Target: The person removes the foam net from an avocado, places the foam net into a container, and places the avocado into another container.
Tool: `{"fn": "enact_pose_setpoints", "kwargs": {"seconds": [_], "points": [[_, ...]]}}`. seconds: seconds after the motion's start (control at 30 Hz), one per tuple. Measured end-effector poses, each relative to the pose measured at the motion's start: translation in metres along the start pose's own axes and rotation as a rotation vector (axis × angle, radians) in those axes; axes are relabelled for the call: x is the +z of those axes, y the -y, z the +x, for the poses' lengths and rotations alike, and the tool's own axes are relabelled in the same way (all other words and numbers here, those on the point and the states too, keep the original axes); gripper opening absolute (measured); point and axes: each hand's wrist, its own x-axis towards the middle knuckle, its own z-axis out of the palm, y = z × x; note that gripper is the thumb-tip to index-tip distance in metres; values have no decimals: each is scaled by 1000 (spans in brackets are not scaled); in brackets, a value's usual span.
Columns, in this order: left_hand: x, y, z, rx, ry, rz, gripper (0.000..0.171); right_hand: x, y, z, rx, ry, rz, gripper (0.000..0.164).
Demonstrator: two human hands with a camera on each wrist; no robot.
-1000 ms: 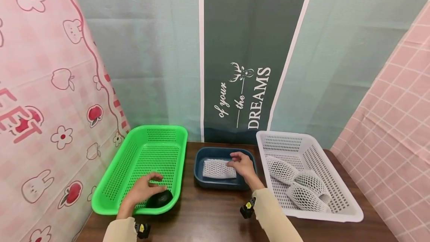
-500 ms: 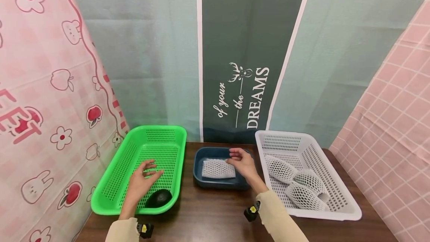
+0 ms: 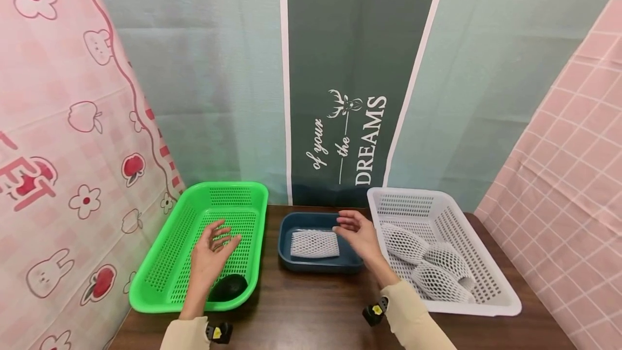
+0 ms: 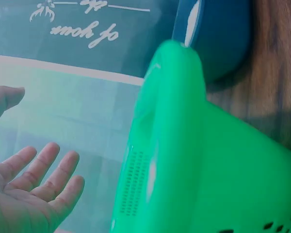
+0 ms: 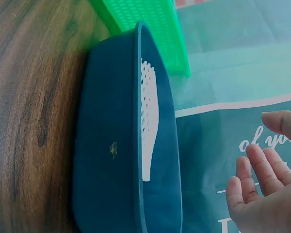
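Pinching one edge of the net sleeve (image 3: 315,244), flat in the blue tray (image 3: 320,268), seems best; the left hand (image 3: 211,250) and right hand (image 3: 360,235) hover, each grip loosely spread and empty.

Left basket (image 3: 155,307): green. Oval object (image 3: 230,287): black. Tray (image 3: 320,267): dark blue. Net (image 3: 314,243): white mesh. Right basket (image 3: 476,309): white. Table (image 3: 301,307): brown, wood-grained. Right cloth (image 3: 573,139): pink, white grid.

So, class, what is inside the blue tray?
Inside the blue tray lies a white mesh sleeve. What lies beneath it is covered, and in the head view the right hand hides part of the tray's right end.
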Motion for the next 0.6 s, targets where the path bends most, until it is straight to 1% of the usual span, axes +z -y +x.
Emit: {"fn": "enact_pose_setpoints", "kwargs": {"seconds": [0.13,0.23,0.27,0.3,0.37,0.4,0.43,0.5,0.53,0.57,0.6], "points": [[7,38,9,93,-8,-54,60,-5,3,-3,-18,-11,22,38],[7,18,4,64,13,-107,61,-9,5,-6,-32,-21,26,38],[7,6,1,50,15,-110,61,-11,6,-7,-37,-25,28,37],[8,3,-1,57,16,-127,60,-12,7,-8,-43,-29,29,37],[12,-7,-5,51,12,-84,59,-16,8,-10,-55,-34,31,37],[14,-8,-5,54,15,-85,59,-18,8,-11,-60,-37,34,37],[17,0,-4,77,9,-68,58,-20,8,-12,-61,-38,31,37],[21,-4,-5,69,15,-77,59,-24,11,-15,-61,-36,22,38],[22,-13,-7,50,15,-65,59,-26,12,-17,-64,-38,18,38],[27,-4,-6,68,20,-124,58,-29,12,-17,-64,-43,12,38],[28,-12,-8,55,24,-143,57,-30,12,-18,-65,-47,2,38]]}}
